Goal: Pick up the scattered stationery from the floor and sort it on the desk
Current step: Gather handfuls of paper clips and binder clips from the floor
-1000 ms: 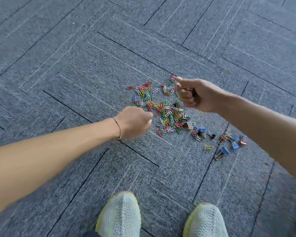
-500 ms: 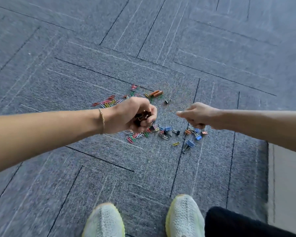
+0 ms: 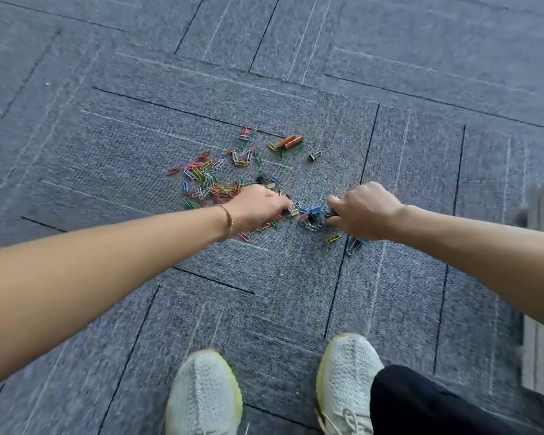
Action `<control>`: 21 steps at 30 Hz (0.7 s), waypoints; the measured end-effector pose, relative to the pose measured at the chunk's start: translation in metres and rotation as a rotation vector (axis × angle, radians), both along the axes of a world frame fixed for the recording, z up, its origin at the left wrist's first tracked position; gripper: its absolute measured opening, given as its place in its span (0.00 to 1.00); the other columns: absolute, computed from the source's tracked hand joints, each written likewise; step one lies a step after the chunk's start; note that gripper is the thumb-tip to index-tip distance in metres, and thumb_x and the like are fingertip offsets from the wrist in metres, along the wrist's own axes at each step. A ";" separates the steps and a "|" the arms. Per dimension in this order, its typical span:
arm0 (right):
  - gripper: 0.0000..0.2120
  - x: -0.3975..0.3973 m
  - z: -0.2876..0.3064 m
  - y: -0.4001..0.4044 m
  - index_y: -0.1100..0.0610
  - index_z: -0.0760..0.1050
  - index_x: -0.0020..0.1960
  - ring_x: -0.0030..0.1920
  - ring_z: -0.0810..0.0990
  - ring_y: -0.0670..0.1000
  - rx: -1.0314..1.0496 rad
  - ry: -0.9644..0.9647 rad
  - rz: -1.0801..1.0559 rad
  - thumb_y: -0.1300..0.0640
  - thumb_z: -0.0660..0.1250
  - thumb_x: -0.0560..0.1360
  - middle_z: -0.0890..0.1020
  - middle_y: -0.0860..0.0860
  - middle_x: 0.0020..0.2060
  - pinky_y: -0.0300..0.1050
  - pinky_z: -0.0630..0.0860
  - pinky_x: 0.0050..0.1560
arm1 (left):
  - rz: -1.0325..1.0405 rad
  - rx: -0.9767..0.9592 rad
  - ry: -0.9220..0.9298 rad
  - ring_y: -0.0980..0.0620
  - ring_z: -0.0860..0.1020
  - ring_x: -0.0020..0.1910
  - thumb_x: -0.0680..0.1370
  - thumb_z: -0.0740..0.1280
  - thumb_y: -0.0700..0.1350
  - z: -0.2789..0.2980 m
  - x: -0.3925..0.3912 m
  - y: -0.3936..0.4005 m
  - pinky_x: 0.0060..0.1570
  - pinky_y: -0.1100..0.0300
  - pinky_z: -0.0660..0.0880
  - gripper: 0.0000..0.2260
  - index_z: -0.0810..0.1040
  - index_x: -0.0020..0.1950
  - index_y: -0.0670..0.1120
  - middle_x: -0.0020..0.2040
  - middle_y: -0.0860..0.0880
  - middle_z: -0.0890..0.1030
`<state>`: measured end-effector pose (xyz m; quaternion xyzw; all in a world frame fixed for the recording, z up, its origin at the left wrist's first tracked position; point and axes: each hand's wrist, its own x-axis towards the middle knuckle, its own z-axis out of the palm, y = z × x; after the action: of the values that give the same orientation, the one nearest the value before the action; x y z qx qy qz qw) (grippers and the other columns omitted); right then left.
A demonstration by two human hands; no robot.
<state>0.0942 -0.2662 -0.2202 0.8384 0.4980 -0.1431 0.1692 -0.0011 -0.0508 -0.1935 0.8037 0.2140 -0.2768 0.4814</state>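
A person's left hand [image 3: 258, 206] and right hand [image 3: 363, 211], both curled, reach down to a cluster of binder clips [image 3: 310, 215] lying between them on the carpeted floor [image 3: 421, 293]; what either grips cannot be told. Coloured paper clips [image 3: 214, 180] lie scattered beyond the left hand, so gathering looks barely begun. No desk is visible.

No writing, label, brand or number can be read anywhere; the carpet [image 3: 296, 293], the paper clips [image 3: 208, 180] and the shoes [image 3: 203, 394] show no legible marks.
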 end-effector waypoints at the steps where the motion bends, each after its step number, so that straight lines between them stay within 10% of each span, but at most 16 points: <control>1: 0.18 -0.001 0.000 -0.001 0.56 0.70 0.56 0.26 0.68 0.46 0.011 0.007 -0.011 0.42 0.53 0.84 0.71 0.47 0.27 0.43 0.69 0.33 | -0.049 0.089 -0.080 0.54 0.66 0.26 0.79 0.67 0.51 -0.006 -0.001 -0.003 0.28 0.62 0.65 0.18 0.70 0.32 0.47 0.28 0.53 0.70; 6: 0.15 -0.006 -0.001 -0.006 0.54 0.74 0.48 0.27 0.73 0.46 0.240 0.237 -0.388 0.46 0.55 0.84 0.78 0.47 0.31 0.40 0.74 0.32 | -0.354 0.471 -0.314 0.56 0.75 0.32 0.77 0.67 0.60 -0.022 -0.006 -0.017 0.31 0.59 0.69 0.11 0.76 0.48 0.54 0.33 0.57 0.77; 11: 0.16 0.001 0.002 -0.020 0.56 0.74 0.40 0.26 0.63 0.50 0.830 1.211 -1.138 0.55 0.54 0.83 0.70 0.50 0.26 0.44 0.58 0.29 | -0.430 0.634 -0.409 0.54 0.76 0.33 0.77 0.65 0.64 -0.037 -0.002 -0.032 0.32 0.59 0.67 0.15 0.73 0.53 0.54 0.32 0.56 0.74; 21: 0.21 0.009 0.021 -0.027 0.56 0.65 0.32 0.27 0.62 0.51 1.087 1.638 -1.178 0.44 0.55 0.78 0.67 0.53 0.27 0.44 0.57 0.27 | -0.399 0.704 -0.371 0.47 0.76 0.38 0.78 0.65 0.62 -0.049 0.005 -0.049 0.36 0.56 0.69 0.15 0.69 0.46 0.51 0.36 0.52 0.74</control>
<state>0.1035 -0.2928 -0.1992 0.5588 -0.0154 -0.4688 -0.6839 0.0039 -0.0998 -0.2424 0.9802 0.0459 -0.1257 0.1457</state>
